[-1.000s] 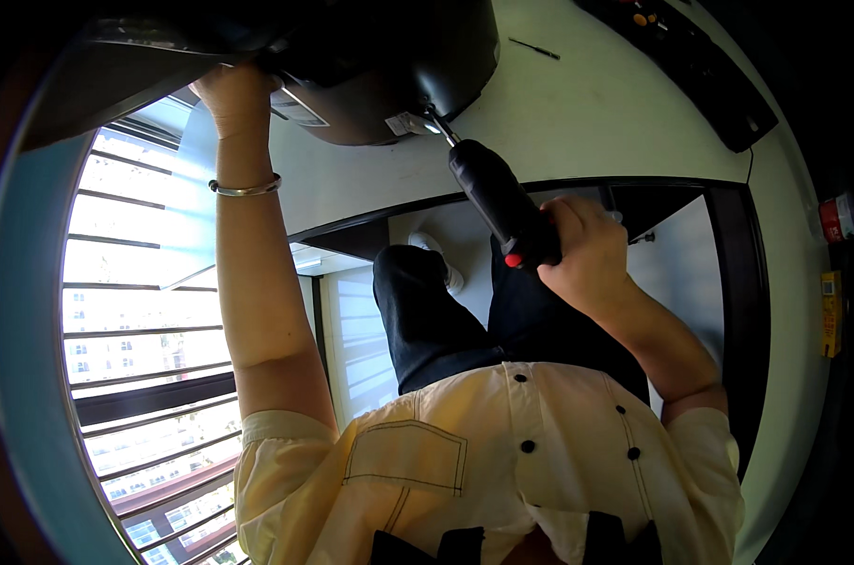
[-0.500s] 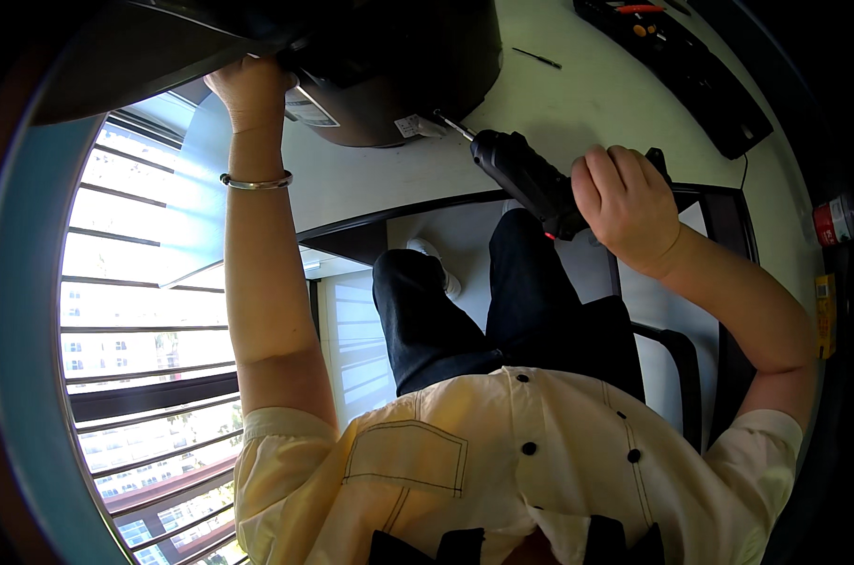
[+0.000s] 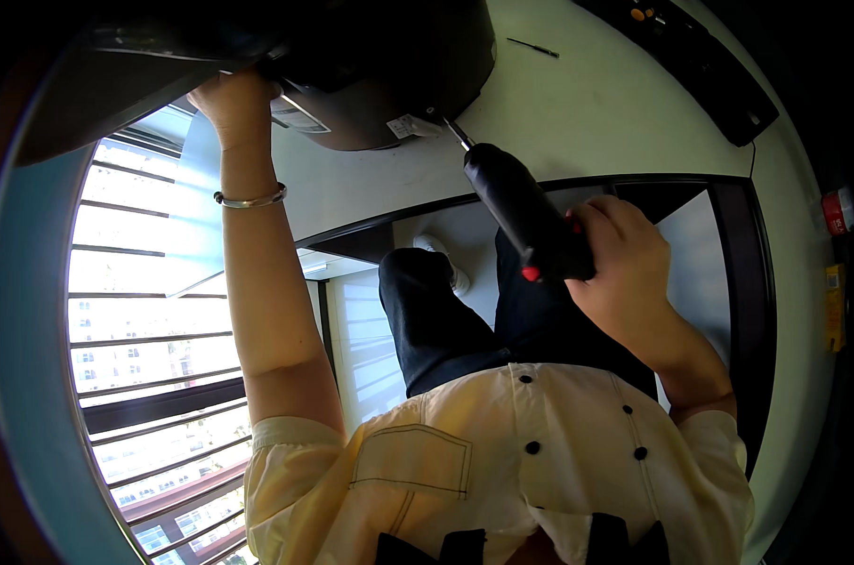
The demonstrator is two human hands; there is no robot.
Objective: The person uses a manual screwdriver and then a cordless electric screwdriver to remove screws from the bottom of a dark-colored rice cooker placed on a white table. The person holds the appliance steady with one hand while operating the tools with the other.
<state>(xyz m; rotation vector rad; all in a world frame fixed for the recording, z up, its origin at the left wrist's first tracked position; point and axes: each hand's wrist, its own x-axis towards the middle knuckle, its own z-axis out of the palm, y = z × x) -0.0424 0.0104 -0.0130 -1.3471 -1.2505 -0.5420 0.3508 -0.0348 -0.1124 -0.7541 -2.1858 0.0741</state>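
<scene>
- Since the frame a moment back, the right hand (image 3: pixel 625 273) has swung the black electric screwdriver with red buttons (image 3: pixel 526 217) to the right and then back in; its thin metal bit (image 3: pixel 458 134) now sits just at the lower edge of the dark rounded appliance (image 3: pixel 389 66), by a small white label. I'd judge the bit is being lined up afresh on a fastener, though the screw itself is too small to make out.
- Nearest the camera: the person's pale yellow buttoned shirt (image 3: pixel 502 461) and dark trousers (image 3: pixel 446 311).
- The right hand is wrapped fully closed around the screwdriver's grip, with the tool angled up and to the left.
- The left hand (image 3: pixel 234 99), with a thin silver bangle (image 3: pixel 250 200) on its wrist, is raised and presses against the appliance's underside; whether the fingers curl round an edge I can't tell.
- Further off: a white surface (image 3: pixel 587 104) with a long black strip (image 3: pixel 700 56) lying on it, and a barred window (image 3: pixel 135 311) at the left.
</scene>
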